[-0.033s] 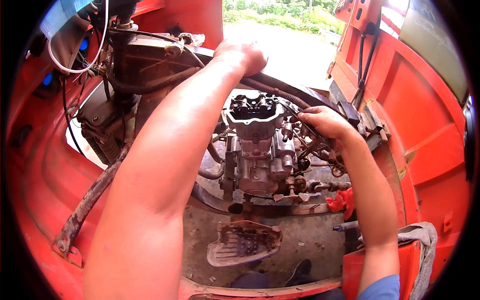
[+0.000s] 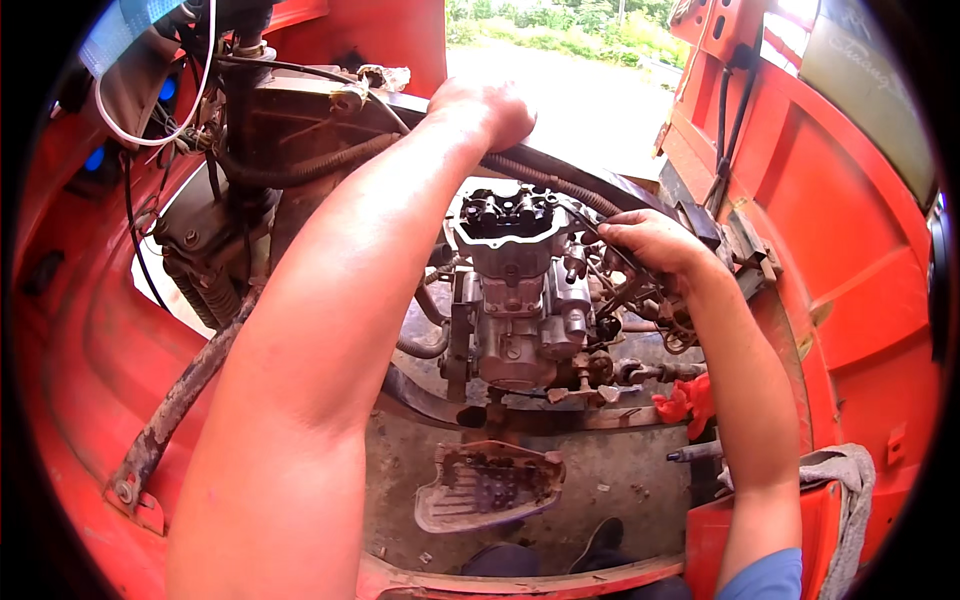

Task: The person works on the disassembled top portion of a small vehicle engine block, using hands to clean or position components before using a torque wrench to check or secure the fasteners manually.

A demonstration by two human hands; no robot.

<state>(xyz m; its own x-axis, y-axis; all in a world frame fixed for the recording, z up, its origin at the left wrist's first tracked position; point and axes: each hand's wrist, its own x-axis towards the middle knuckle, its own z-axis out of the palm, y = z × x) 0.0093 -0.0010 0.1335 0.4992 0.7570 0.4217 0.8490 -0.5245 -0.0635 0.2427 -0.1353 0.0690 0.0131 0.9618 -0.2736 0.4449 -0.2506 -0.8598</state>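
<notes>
My left hand (image 2: 484, 108) is closed over the dark frame beam (image 2: 535, 158) at the far side, its fingertips hidden. Below it stands a grey engine (image 2: 512, 325) whose top is uncovered, showing dark, oily valve parts (image 2: 508, 210) inside a pale gasket rim. My right hand (image 2: 652, 240) is at the engine's upper right side. Its thumb and fingers pinch a thin dark rod-like piece (image 2: 575, 212) that runs toward the engine's top rim; its exact kind is unclear. Part of that piece is hidden under the fingers.
Red body panels (image 2: 850, 250) rise on both sides. A ribbed hose (image 2: 555, 184) runs along the beam, and loose wires (image 2: 200, 135) hang at the upper left. A dirty tray-like piece (image 2: 490, 487) lies on the floor, a red cloth (image 2: 685, 403) beside the engine, and a grey rag (image 2: 848, 480) at right.
</notes>
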